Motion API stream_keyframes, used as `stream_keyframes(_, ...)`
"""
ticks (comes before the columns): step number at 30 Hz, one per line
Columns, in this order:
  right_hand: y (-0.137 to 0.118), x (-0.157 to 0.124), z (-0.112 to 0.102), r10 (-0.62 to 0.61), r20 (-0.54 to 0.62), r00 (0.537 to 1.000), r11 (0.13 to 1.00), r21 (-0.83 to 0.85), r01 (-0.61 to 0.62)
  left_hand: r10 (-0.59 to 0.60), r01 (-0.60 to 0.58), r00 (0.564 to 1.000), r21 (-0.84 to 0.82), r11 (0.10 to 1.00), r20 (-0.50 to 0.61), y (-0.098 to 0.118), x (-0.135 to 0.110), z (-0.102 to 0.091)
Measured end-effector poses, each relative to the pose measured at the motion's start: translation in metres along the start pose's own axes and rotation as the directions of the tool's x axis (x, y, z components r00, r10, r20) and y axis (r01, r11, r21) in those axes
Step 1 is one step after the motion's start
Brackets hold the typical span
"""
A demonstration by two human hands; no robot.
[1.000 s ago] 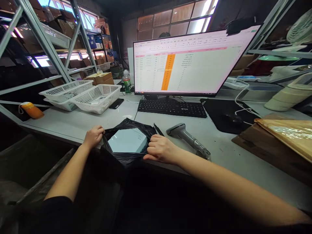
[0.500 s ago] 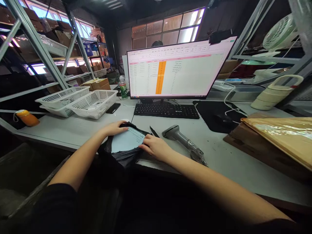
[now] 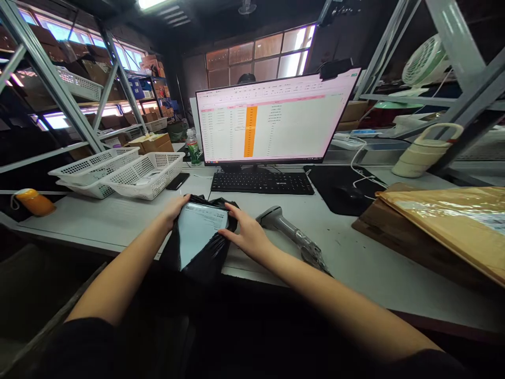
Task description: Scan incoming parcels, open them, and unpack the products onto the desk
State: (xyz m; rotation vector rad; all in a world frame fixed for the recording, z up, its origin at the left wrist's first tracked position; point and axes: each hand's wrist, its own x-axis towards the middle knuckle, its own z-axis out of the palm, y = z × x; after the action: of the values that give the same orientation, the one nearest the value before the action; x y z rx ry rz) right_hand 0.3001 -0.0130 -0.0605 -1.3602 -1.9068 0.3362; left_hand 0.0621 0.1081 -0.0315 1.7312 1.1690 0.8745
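Note:
A black plastic bag (image 3: 209, 263) lies at the front edge of the desk with its far end bunched up. Inside its opening, or on top of it, shows a flat white sheet-like thing (image 3: 197, 229) with small printed lines near its far edge. My left hand (image 3: 177, 209) grips the bag's left side, its fingers partly hidden behind the black plastic. On the right side, my right hand (image 3: 249, 234) has thumb and fingers closed on the bag beside the white thing. A grey barcode scanner (image 3: 286, 226) lies just to the right of that hand.
Behind the bag are a keyboard (image 3: 260, 182) and a monitor (image 3: 292, 131) showing a spreadsheet. White plastic baskets (image 3: 153, 181) and a phone (image 3: 178, 181) sit at the left. On the right are a mouse pad (image 3: 327, 192) and a brown package (image 3: 445, 210).
The bag's opening is tilted differently, and more of the white thing shows. My left hand has shifted to the bag's left edge; my right hand has risen along its right side.

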Motion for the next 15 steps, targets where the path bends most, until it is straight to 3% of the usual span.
stream_keyframes(3,-0.011,-0.006,-0.014,-0.227,-0.038,0.973,0.966,-0.139,0.220,0.051,-0.063,0.995,-0.146,0.987,-0.082,0.020,-0.018,-0.013)
stream_keyframes(5,-0.022,-0.008,-0.025,-0.247,-0.074,0.966,0.951,-0.210,0.227,0.162,-0.216,0.964,-0.262,0.941,-0.211,0.033,-0.034,-0.016)
stream_keyframes(8,-0.041,-0.009,-0.038,-0.147,-0.190,0.971,0.984,-0.124,0.125,0.358,-0.507,0.819,-0.275,0.817,-0.449,0.045,-0.054,-0.010)
stream_keyframes(12,-0.057,-0.003,-0.047,-0.103,-0.203,0.974,0.984,0.120,0.129,0.555,-0.692,0.612,-0.043,0.720,-0.564,0.049,-0.066,0.003)
stream_keyframes(14,-0.057,0.002,-0.049,-0.147,-0.217,0.965,0.976,0.123,0.177,0.610,-0.719,0.552,0.047,0.694,-0.568,0.047,-0.067,0.007)
stream_keyframes(15,-0.055,0.004,-0.049,-0.173,-0.219,0.960,0.975,0.097,0.198,0.614,-0.718,0.548,0.057,0.694,-0.568,0.045,-0.067,0.008)
